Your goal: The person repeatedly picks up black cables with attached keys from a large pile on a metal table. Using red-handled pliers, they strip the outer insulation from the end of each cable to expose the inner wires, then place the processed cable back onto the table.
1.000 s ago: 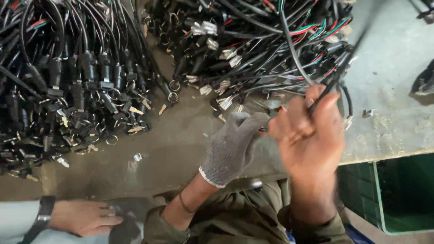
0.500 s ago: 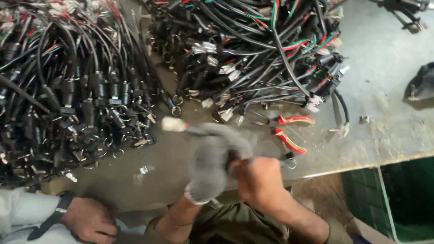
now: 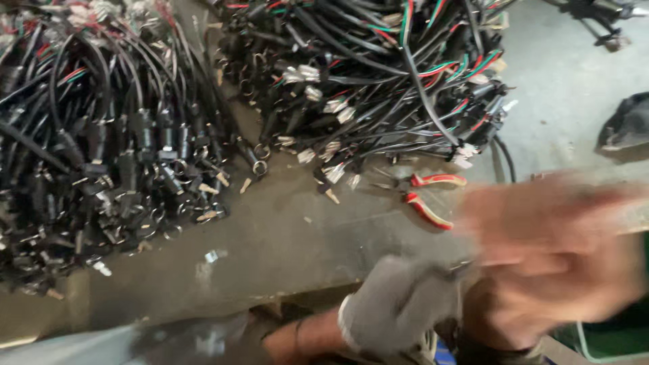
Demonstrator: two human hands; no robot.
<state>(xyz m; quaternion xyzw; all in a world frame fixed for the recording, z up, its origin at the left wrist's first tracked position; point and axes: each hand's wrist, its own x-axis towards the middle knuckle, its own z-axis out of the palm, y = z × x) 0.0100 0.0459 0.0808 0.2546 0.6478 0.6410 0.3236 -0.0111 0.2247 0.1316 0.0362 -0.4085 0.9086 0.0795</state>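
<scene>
My left hand (image 3: pixel 399 304) wears a grey knit glove and sits low at the table's front edge, its fingers curled in. My bare right hand (image 3: pixel 547 250) is just to its right, smeared by motion, so its fingers cannot be made out. It seems to touch the glove's right side. Red-handled pliers (image 3: pixel 429 197) lie on the grey table (image 3: pixel 291 236) just above both hands, next to a heap of black cables with red and green wires (image 3: pixel 378 81).
A second big pile of black cables with connectors (image 3: pixel 101 149) fills the left side. A small metal piece (image 3: pixel 211 255) lies on the table. Another person's pale sleeve (image 3: pixel 101 345) is at the bottom left. A dark object (image 3: pixel 625 128) sits far right, a green crate (image 3: pixel 608 345) below.
My gloved left hand has dropped from pointing up over the table to the front edge. My right hand has swung up and to the right, now blurred.
</scene>
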